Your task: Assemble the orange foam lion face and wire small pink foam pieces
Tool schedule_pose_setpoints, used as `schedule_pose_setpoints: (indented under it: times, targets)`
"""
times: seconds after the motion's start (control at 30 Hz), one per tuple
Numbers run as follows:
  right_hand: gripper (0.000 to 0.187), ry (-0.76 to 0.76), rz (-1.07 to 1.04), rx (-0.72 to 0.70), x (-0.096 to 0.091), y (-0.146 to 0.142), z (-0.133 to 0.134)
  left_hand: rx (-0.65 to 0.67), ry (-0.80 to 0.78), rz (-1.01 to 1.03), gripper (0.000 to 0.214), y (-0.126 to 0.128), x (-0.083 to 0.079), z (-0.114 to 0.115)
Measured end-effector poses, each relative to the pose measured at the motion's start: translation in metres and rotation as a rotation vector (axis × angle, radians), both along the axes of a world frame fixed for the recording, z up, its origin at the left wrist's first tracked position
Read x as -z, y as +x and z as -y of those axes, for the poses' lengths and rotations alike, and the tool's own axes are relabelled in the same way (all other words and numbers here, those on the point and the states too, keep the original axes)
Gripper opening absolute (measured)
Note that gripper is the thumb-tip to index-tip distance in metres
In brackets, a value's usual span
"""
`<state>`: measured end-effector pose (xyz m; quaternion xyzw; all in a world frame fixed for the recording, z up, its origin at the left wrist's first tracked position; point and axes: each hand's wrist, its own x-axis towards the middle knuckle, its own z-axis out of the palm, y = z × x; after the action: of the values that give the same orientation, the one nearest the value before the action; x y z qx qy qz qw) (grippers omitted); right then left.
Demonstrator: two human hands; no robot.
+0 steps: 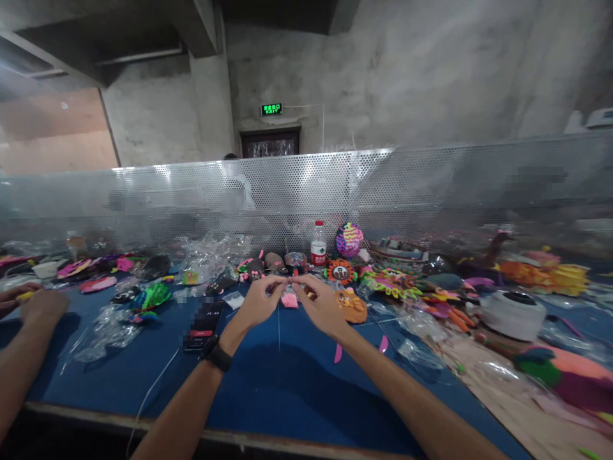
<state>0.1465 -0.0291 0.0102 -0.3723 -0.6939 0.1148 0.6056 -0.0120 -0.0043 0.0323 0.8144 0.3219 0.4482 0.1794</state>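
Note:
Above the blue table [287, 383], my left hand [258, 301] and my right hand [320, 305] meet at the fingertips. Both are closed in a pinch; whatever sits between the fingers is too small to make out. Just below the fingertips shows a pink piece [290, 300], and I cannot tell whether it lies on the table or in a packet. Beside my right hand is an orange clay animal face [352, 309]. Two pink strips, one a curved pink strip [338, 353], lie under my right forearm. A phone [205, 326] rests left of my left wrist.
Clay figures, plastic wrap [108, 332] and a red-capped bottle [318, 244] line the back, before a perforated metal screen [306, 185]. At right stand a white round container [513, 315] and more figures. Another person's hands [44, 308] work at far left, holding something yellow.

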Motion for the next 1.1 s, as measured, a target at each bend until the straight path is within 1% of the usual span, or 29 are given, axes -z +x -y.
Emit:
schedule_pose_setpoints:
  times: [0.13,0.3,0.57,0.77,0.93,1.1]
  targets:
    - [0.025,0.005,-0.011,-0.004,-0.0002,-0.0008,0.0009,-0.01,0.042,-0.006,0.024,0.0007,0.0001,0.0015]
    - [0.025,0.002,0.003,-0.003,-0.0013,-0.0022,0.0011,0.012,0.001,0.018,0.03,0.0008,-0.0038,0.0059]
    - [0.025,0.024,0.015,0.028,-0.0019,-0.002,0.0015,0.006,-0.022,0.044,0.027,0.0011,-0.0046,0.0059]
    - [0.027,-0.005,0.01,0.025,-0.0006,-0.0027,0.002,0.007,0.021,0.029,0.026,0.0011,-0.0055,0.0058]
    - [0.029,-0.045,-0.018,0.022,-0.0002,-0.0048,0.0027,-0.031,0.071,-0.005,0.025,0.0007,-0.005,0.0057]
    - [0.029,-0.039,-0.014,-0.006,-0.0035,-0.0062,0.0065,-0.035,0.084,-0.007,0.025,0.0002,-0.0073,0.0073]
